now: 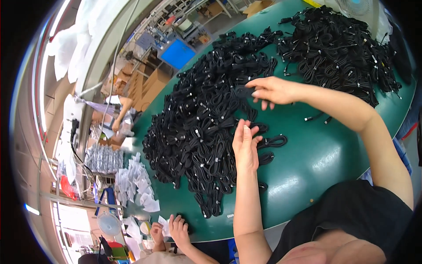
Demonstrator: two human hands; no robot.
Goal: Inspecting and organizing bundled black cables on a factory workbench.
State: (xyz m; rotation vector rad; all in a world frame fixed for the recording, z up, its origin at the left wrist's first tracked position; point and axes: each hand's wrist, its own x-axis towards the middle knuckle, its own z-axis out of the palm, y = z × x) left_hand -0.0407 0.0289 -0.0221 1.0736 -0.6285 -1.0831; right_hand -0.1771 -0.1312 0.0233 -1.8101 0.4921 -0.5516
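Right hand (273, 91) reaches over the green table (316, 154), fingertips pinching one coiled black cable bundle (244, 91) at the edge of the large cable heap (206, 123). Left hand (245, 145) is released, fingers straight, hovering beside loose coils (271, 141). Judgement: lift the pinched bundle straight up so neighbouring loops don't snag. A co-worker's hands (171, 231) work at the table's near-left rim.

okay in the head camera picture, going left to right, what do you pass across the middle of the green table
Clear plastic bags off the table's edge → big pile of bundled black cables → left hand → right hand pinching a cable → bare green table.
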